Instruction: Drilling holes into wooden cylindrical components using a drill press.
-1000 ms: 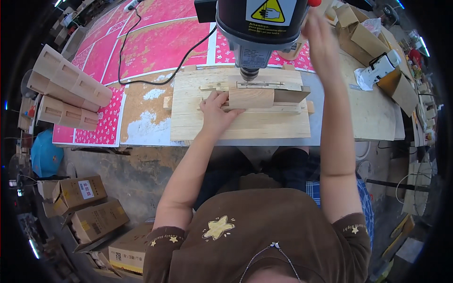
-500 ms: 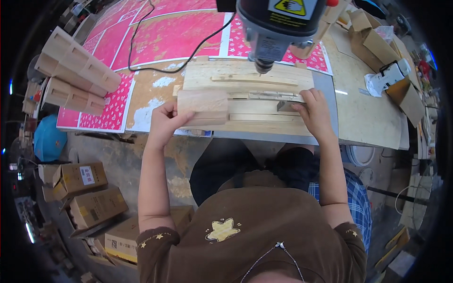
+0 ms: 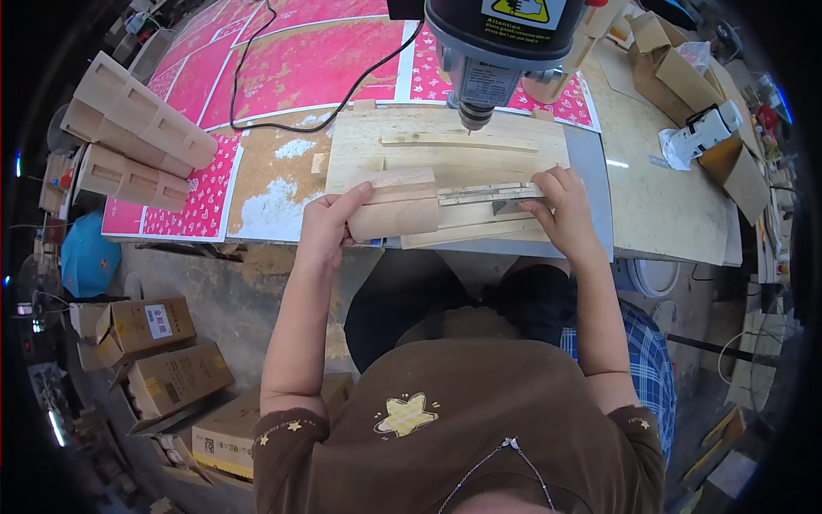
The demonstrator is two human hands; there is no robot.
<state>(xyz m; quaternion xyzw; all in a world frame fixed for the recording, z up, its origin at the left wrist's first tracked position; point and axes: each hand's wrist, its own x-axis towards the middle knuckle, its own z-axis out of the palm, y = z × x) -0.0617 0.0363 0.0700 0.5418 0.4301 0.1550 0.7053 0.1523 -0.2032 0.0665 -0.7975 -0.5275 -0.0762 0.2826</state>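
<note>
On your tabletop point(image 3: 655, 201), the drill press point(image 3: 505, 38) stood far. The rounded wooden block point(image 3: 394, 212) was nearer and left, grasped by your left hand point(image 3: 327, 224); your right hand point(image 3: 565, 210) pinched the right end of a slim strip point(image 3: 488, 194). The drill bit point(image 3: 469, 130) hung clear; boring done or left didn't show.

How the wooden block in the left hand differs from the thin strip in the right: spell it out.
The wooden block is broad with a rounded side; the thin strip is narrow and straight. The left hand grips the wooden block at its left end, while the right hand grips the thin strip at its right end. Both show pale wood.
</note>
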